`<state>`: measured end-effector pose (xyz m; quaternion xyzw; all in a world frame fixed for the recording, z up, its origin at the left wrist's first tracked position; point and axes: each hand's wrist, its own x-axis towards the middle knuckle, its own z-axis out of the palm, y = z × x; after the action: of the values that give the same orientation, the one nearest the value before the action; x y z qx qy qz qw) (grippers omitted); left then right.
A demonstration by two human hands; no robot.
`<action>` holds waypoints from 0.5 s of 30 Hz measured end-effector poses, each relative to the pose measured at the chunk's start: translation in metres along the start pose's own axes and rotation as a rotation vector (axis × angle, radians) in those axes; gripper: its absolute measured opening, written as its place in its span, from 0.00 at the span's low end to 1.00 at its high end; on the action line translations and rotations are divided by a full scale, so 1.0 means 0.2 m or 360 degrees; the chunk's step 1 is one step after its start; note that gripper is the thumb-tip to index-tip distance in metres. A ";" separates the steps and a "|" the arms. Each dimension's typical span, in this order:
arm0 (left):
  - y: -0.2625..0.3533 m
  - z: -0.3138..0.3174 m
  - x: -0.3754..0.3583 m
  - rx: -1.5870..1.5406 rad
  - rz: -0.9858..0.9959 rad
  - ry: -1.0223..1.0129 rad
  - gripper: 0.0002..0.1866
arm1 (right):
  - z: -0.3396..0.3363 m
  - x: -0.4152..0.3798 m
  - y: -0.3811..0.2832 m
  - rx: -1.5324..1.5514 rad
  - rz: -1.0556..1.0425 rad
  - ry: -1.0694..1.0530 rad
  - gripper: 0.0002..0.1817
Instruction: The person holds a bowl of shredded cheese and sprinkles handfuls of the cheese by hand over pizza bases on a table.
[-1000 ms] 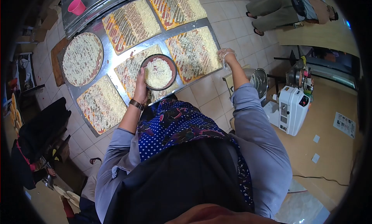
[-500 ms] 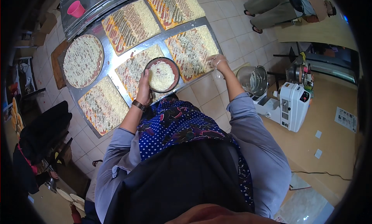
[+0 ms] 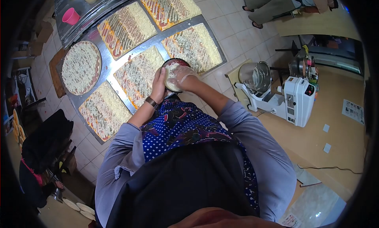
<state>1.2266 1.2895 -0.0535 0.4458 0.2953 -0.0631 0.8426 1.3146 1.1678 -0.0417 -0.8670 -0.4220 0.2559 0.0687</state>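
Observation:
My left hand (image 3: 158, 85), with a watch on its wrist, grips the side of a round dark-rimmed bowl (image 3: 179, 61) of pale grated cheese. My right hand (image 3: 184, 77), in a clear plastic glove, is down in this bowl; its fingers are blurred and partly hidden among the cheese. Just beyond the bowl lies a rectangular pizza (image 3: 138, 76) with cheese and sauce stripes. To its right is another rectangular pizza (image 3: 193, 48), cheese-covered along its right side. A round pizza (image 3: 81, 68) sits at the table's left, above a rectangular pizza (image 3: 104, 111).
Two more striped pizzas, one at the far left (image 3: 126, 28) and one at the far right (image 3: 169, 7), share the metal table (image 3: 112, 64). A pink cup (image 3: 71, 16) stands behind. At right is a white mixer (image 3: 298, 101) with a metal bowl (image 3: 256, 76). People are at upper right and lower left.
My right hand has moved left from the right-hand pizza into the bowl. The bowl has shifted slightly right with my left hand. The view has shifted a little.

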 end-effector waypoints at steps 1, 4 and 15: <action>-0.04 -0.02 0.03 0.0000 0.0003 0.0000 0.33 | -0.02 -0.02 -0.07 0.0006 0.0164 -0.0074 0.23; -0.12 -0.05 0.07 -0.0005 0.0115 0.0116 0.34 | -0.07 0.00 -0.07 0.0172 0.0256 -0.0326 0.28; -0.12 -0.08 0.22 0.0344 0.0226 0.0056 0.35 | -0.14 0.08 0.36 0.1118 0.0130 -0.0064 0.11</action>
<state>1.2469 1.2951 -0.1018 0.5550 0.2690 -0.0269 0.7867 1.3878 1.1370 -0.0481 -0.8014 -0.2746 0.4048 0.3441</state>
